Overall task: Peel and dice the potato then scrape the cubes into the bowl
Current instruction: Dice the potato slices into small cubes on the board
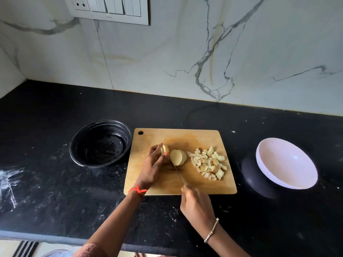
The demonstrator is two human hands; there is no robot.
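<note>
Nearest the camera, the right hand (196, 203) is clenched around the handle of a knife (178, 173), a beaded bracelet (211, 231) on its wrist. The handle is hidden inside the fist; only the thin blade shows, running up and to the left from the knuckles onto the wooden cutting board (148, 184), its tip reaching the potato.

Just left of and beyond that hand, the left hand (153, 166) lies on the board with fingers curled down, grasping the uncut end of the peeled potato (165, 150). An orange thread (137, 190) is tied around this wrist. Directly right of the left fingertips, touching the blade, several cut potato slices (178, 157) lean against each other on edge.

Further right of the slices, beyond the right hand, a loose pile of potato cubes (209, 162) sits on the board, spread toward its right edge.

Well to the right of the right hand, off the board, a pale pink bowl (286, 164) rests tilted on the black countertop (55, 191), holding nothing visible. To the left of the left hand, just beside the board's left edge, stands a black round container (101, 143), wet inside.

Beyond both hands rises a white marble-patterned wall (167, 52) with a switch panel (109, 9) at the upper left.
</note>
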